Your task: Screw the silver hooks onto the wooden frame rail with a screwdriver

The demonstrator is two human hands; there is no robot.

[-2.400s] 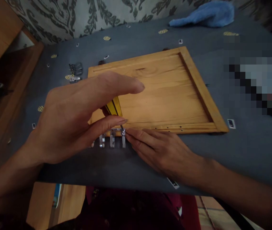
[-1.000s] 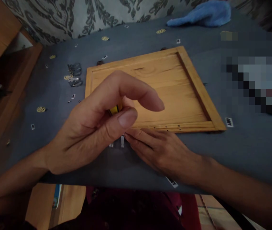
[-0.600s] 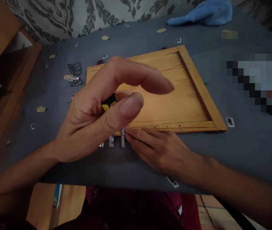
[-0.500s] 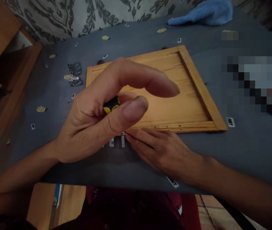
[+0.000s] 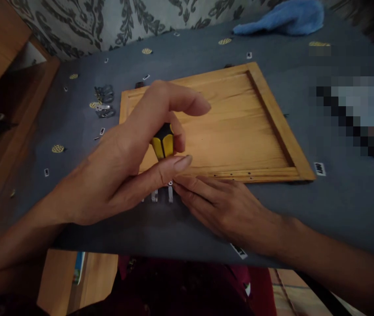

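A wooden frame with a flat panel [image 5: 213, 127] lies on the table, its near rail facing me. My left hand [image 5: 117, 162] is curled around the yellow and black handle of a screwdriver [image 5: 163, 142], thumb against it and index finger raised. The tip of the screwdriver is hidden behind the thumb. My right hand [image 5: 219, 202] rests at the frame's near edge, its fingertips pinched at a small metal clip [image 5: 170, 194] with a screw head at its top. Another metal clip [image 5: 154, 195] sticks out from the edge to the left.
Several metal clips lie in a pile [image 5: 104, 101] left of the frame. A small screw [image 5: 96, 138] is nearer. At the back lies a blue cloth [image 5: 285, 19]; a blurred-out object [image 5: 357, 105] is at right. A wooden cabinet [image 5: 42, 83] borders the left side.
My left hand has tilted and its index finger has curled back, so more of the screwdriver handle shows. My right hand stays at the frame's edge. The view has shifted slightly.
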